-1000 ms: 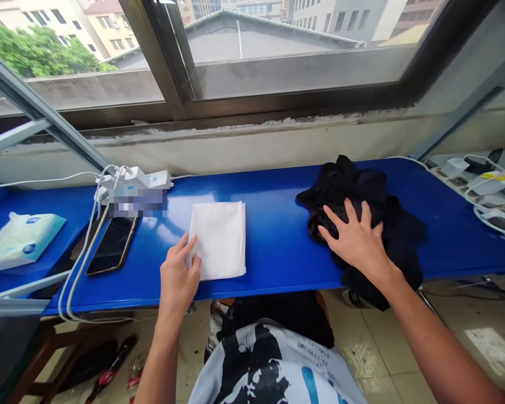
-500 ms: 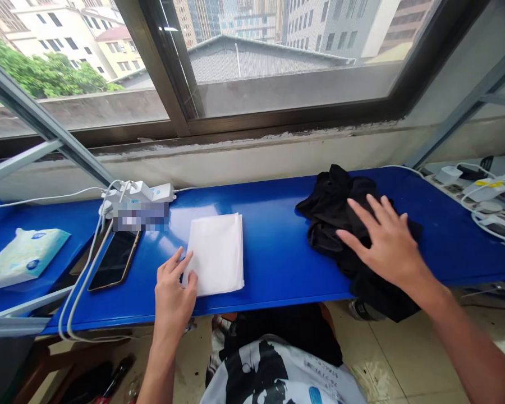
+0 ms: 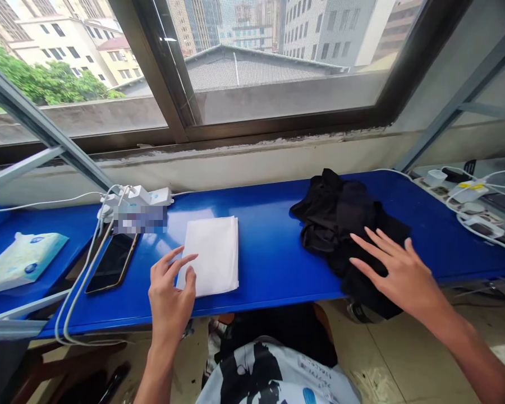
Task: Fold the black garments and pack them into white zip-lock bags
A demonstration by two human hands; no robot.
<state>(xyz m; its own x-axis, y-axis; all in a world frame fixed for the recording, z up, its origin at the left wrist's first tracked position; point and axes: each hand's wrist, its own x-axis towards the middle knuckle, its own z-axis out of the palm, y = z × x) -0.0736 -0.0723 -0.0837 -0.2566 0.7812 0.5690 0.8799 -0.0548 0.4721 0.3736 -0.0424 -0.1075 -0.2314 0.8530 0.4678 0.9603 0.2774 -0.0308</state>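
Note:
My left hand (image 3: 172, 283) is open, fingers apart, over the left edge of a flat white stack of folded sheets (image 3: 212, 255), perhaps tissue or cloth. Whether its fingertips touch the stack I cannot tell. On the right, a crumpled black garment (image 3: 334, 216) lies on the blue tabletop (image 3: 269, 247), part of it hanging over the front edge. My right hand (image 3: 398, 269) is open with spread fingers over the lower right part of this garment. Neither hand grips anything.
Left of the stack lie a phone (image 3: 113, 261), white cables and a white power strip (image 3: 157, 196). A tissue pack (image 3: 25, 261) rests at the far left. Chargers and cables (image 3: 467, 191) crowd the right end. Metal frame bars (image 3: 458, 106) slant up at both sides; a window stands behind.
My right hand has moved down toward the front edge over the black garment. The left hand's fingers have curved slightly. The whole view has shifted a little.

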